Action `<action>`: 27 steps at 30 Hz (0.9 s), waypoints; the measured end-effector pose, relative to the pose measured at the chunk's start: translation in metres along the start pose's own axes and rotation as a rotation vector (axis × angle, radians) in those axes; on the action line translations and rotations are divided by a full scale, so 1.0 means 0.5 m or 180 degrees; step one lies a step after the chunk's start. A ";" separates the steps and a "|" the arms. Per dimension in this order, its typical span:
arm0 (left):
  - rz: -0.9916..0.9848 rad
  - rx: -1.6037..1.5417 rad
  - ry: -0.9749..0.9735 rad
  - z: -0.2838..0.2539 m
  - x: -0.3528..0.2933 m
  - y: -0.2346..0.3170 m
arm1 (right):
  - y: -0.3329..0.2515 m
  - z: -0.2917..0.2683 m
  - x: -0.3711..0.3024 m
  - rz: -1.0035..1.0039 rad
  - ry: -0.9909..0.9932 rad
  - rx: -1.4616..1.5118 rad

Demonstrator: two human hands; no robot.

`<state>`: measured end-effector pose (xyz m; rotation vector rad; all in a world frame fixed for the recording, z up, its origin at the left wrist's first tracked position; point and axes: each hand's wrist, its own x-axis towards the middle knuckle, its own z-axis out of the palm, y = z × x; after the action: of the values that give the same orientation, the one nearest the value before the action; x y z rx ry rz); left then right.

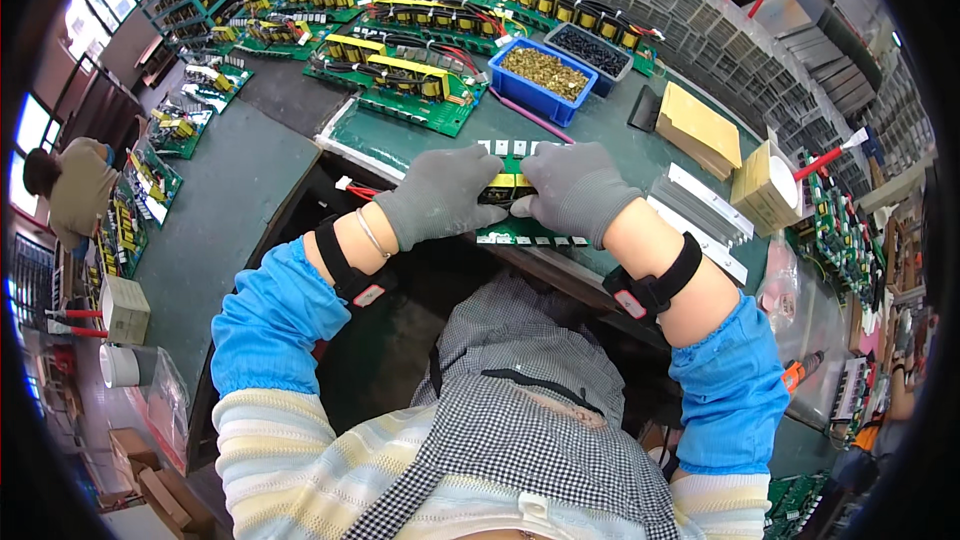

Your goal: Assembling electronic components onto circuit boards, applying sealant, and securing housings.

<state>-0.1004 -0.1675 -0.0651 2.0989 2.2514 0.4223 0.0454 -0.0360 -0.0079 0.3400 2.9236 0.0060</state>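
At the bench's near edge lies a green circuit board (pixel 535 238) with yellow-wrapped transformers (pixel 503 183) and white tabs along its edges. My left hand (pixel 440 195), in a grey glove, closes on the board's left part. My right hand (pixel 578 188), gloved alike, grips it further right, so the two hands nearly meet over the transformers. Red and white wires with a white connector (pixel 345 183) stick out left of my left hand. Much of the board is hidden under the gloves.
Beyond the board stand a blue bin (pixel 545 80) of brass-coloured parts and a grey bin (pixel 590 52) of black parts. Finished-looking boards (pixel 400 80) line the back. To the right are metal heat sinks (pixel 700 215), brown cards (pixel 697 130) and a box (pixel 768 190). Another person (pixel 75 185) is far left.
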 end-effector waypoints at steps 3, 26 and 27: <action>0.0029 0.0013 0.0074 0.001 -0.001 0.001 | -0.005 0.007 0.005 0.0117 0.0015 0.0013; 0.0281 0.0414 0.0806 0.058 -0.001 -0.042 | -0.016 -0.013 0.008 0.0242 -0.0356 -0.0447; 0.0367 0.0457 0.0973 0.061 -0.001 -0.043 | -0.012 -0.004 0.007 0.0205 -0.0139 -0.0386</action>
<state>-0.1150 -0.1638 -0.0994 2.3903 2.3894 0.6462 0.0403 -0.0409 -0.0068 0.4090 2.8516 0.1819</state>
